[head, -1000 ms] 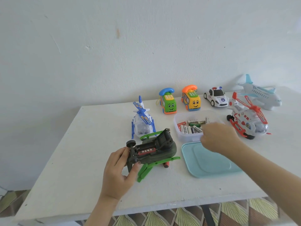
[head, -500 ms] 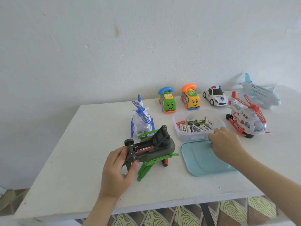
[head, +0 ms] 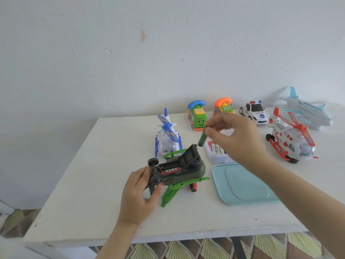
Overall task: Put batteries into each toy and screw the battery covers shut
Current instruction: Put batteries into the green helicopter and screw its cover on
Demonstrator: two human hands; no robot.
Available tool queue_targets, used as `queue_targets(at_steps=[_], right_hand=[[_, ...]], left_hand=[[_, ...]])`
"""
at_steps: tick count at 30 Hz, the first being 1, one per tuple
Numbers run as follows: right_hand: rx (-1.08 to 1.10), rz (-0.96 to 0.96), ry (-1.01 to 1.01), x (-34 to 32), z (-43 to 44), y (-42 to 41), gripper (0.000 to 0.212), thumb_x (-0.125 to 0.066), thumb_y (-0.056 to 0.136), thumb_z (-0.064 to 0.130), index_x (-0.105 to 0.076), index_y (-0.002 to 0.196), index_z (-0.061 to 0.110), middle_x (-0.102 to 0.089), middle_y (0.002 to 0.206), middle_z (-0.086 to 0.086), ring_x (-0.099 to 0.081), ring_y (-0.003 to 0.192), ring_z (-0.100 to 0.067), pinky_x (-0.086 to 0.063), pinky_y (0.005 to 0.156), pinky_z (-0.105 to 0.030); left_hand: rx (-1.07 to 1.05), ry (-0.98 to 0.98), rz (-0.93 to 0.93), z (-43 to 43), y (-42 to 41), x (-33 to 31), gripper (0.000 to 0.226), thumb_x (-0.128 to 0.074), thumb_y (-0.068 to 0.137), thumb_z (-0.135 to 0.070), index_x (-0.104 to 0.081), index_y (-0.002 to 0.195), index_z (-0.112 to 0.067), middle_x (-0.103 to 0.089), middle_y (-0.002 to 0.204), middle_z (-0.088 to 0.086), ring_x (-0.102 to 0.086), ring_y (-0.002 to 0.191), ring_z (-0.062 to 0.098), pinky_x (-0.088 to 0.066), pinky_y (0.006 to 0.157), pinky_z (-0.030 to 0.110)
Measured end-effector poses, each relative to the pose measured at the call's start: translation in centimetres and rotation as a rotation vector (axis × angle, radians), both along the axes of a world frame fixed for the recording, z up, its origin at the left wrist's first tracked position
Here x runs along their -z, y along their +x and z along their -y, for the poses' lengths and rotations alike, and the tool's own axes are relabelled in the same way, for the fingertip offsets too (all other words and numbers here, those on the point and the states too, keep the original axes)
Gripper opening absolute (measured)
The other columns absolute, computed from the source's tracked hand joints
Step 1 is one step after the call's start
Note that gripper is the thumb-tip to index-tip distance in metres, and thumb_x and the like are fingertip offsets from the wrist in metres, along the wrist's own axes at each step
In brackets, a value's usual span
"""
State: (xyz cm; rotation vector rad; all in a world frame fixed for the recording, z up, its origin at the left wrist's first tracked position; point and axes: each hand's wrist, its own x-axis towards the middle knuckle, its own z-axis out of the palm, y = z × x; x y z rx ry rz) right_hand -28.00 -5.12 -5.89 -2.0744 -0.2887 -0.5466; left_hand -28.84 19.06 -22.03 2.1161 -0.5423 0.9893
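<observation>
A dark green toy helicopter (head: 188, 171) lies upside down on the white table (head: 93, 184), its battery bay open with one red battery (head: 170, 170) inside and its black cover flipped up. My left hand (head: 139, 195) grips its tail end by the wheels. My right hand (head: 235, 135) hovers above the clear battery box (head: 217, 156) and pinches a green battery (head: 202, 139) that hangs down from the fingertips. A red-handled screwdriver (head: 250, 187) peeks out under the helicopter's green rotor blades.
A light blue lid (head: 244, 186) lies in front of the battery box. Along the back stand a blue-white helicopter (head: 168, 137), a green phone car (head: 197, 116), an orange phone car (head: 224, 107), a police car (head: 254, 112), a red-white helicopter (head: 291, 139) and an airplane (head: 308, 111).
My right hand has lifted out of the battery box with a green battery and moved up and left toward the green helicopter. My left hand keeps its hold on the toy.
</observation>
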Motion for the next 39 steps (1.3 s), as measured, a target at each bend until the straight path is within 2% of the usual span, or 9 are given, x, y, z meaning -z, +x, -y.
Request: queue_targets(at_steps=[3, 6, 8, 14, 19, 21, 25, 31, 39], right_hand=[[-0.065, 0.057, -0.010, -0.6, -2.5, -0.7, 0.010, -0.076, 0.077, 0.014, -0.067, 0.073, 0.012, -0.066, 0.069, 0.014, -0.062, 0.070, 0.000, -0.040, 0.073, -0.006], [-0.035, 0.105, -0.283, 0.7, -4.1, -0.5, 0.017, -0.075, 0.076, 0.029, -0.064, 0.066, 0.019, -0.052, 0.056, 0.023, -0.056, 0.067, -0.005, -0.026, 0.088, -0.016], [0.024, 0.199, -0.493, 1.9, -4.9, -0.3, 0.018, -0.072, 0.071, 0.034, -0.061, 0.062, 0.023, -0.042, 0.051, 0.022, -0.053, 0.058, -0.008, -0.022, 0.092, -0.026], [0.066, 0.296, -0.799, 3.8, -6.3, -0.3, 0.024, -0.074, 0.065, 0.026, -0.054, 0.055, 0.020, -0.046, 0.042, 0.006, -0.055, 0.055, -0.021, -0.016, 0.104, -0.046], [0.102, 0.370, -0.845, 4.6, -6.2, 0.0, 0.027, -0.076, 0.068, 0.020, -0.052, 0.056, 0.017, -0.048, 0.045, 0.005, -0.053, 0.059, -0.022, -0.017, 0.106, -0.056], [0.131, 0.373, -0.920, 5.1, -6.1, 0.0, 0.022, -0.075, 0.065, 0.016, -0.057, 0.054, 0.017, -0.057, 0.056, 0.004, -0.056, 0.068, -0.024, -0.014, 0.108, -0.060], [0.129, 0.371, -1.013, 6.3, -5.8, -0.7, 0.012, -0.072, 0.066, 0.017, -0.065, 0.057, 0.016, -0.068, 0.097, -0.003, -0.060, 0.095, -0.028, -0.008, 0.109, -0.066], [0.156, 0.347, -1.002, 7.2, -6.1, -2.1, 0.021, -0.058, 0.078, 0.029, -0.067, 0.071, 0.012, -0.049, 0.139, -0.014, -0.039, 0.129, -0.028, -0.014, 0.108, -0.064], [0.110, 0.265, -0.823, 8.8, -5.9, -2.5, 0.027, -0.050, 0.078, 0.031, -0.069, 0.083, 0.011, -0.034, 0.150, -0.014, -0.027, 0.137, -0.029, -0.018, 0.109, -0.060]], left_hand=[[0.007, -0.002, 0.007, -0.1, 0.0, 0.0, 0.043, -0.048, 0.097, -0.047, -0.056, 0.118, -0.011, -0.054, 0.111, -0.005, -0.049, 0.097, 0.002, -0.041, 0.090, 0.009], [-0.001, -0.011, -0.017, -0.2, 0.2, 0.2, 0.053, -0.050, 0.097, -0.047, -0.065, 0.113, 0.001, -0.055, 0.111, -0.003, -0.053, 0.096, 0.008, -0.046, 0.086, 0.016], [-0.003, -0.007, -0.019, -0.2, 0.1, 0.3, 0.058, -0.049, 0.097, -0.048, -0.067, 0.110, 0.006, -0.055, 0.111, -0.003, -0.054, 0.095, 0.011, -0.044, 0.087, 0.013], [0.007, -0.002, -0.010, -0.1, 0.1, 0.1, 0.056, -0.049, 0.098, -0.046, -0.066, 0.108, 0.007, -0.055, 0.111, -0.002, -0.054, 0.094, 0.013, -0.042, 0.089, 0.011], [0.000, 0.002, 0.001, -0.2, 0.2, 0.0, 0.050, -0.049, 0.098, -0.045, -0.063, 0.111, 0.000, -0.055, 0.111, -0.003, -0.054, 0.093, 0.013, -0.042, 0.087, 0.011], [-0.007, 0.001, 0.000, -0.1, 0.2, 0.0, 0.051, -0.049, 0.098, -0.045, -0.065, 0.109, 0.003, -0.055, 0.111, -0.003, -0.054, 0.093, 0.013, -0.043, 0.086, 0.012], [-0.034, 0.015, -0.022, -0.2, 0.2, 0.4, 0.046, -0.060, 0.089, -0.034, -0.068, 0.104, 0.009, -0.057, 0.109, -0.001, -0.054, 0.093, 0.013, -0.043, 0.087, 0.011], [-0.046, 0.009, -0.057, -0.3, 0.2, 0.5, 0.041, -0.062, 0.084, -0.027, -0.068, 0.106, 0.008, -0.064, 0.102, 0.005, -0.053, 0.094, 0.008, -0.045, 0.083, 0.012], [-0.028, 0.029, -0.002, -0.3, 0.4, 0.5, 0.037, -0.063, 0.084, -0.023, -0.067, 0.107, 0.005, -0.064, 0.104, 0.002, -0.047, 0.096, 0.001, -0.039, 0.090, 0.008]])
